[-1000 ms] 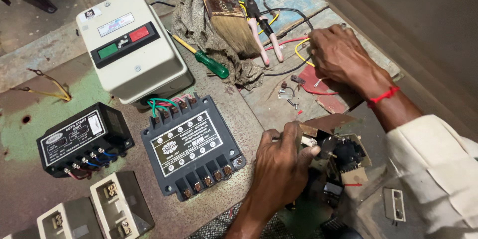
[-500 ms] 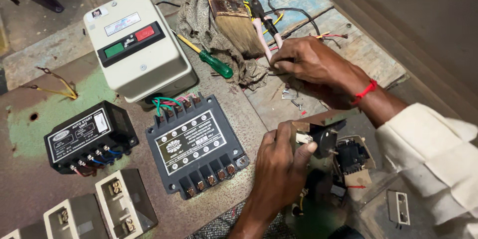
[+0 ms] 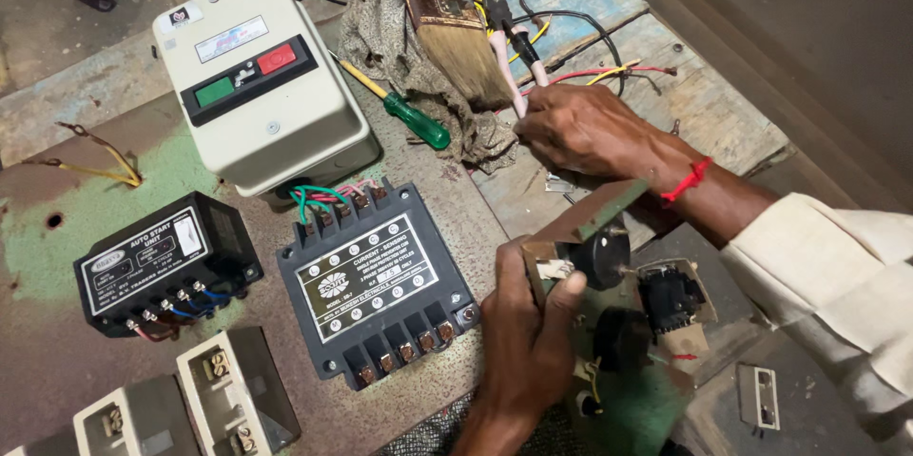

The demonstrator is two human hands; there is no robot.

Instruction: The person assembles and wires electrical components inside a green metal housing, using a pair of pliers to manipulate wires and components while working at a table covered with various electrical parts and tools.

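Two hands working apart: your left hand is clamping the brown panel with black round parts; your right hand, beyond it, is pinching pink-handled probes pointing away.

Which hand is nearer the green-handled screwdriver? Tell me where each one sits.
The right. The right hand rests beside the cloth just to the right of the green-handled screwdriver. The left hand is lower down, gripping the circuit board assembly, well below the screwdriver.
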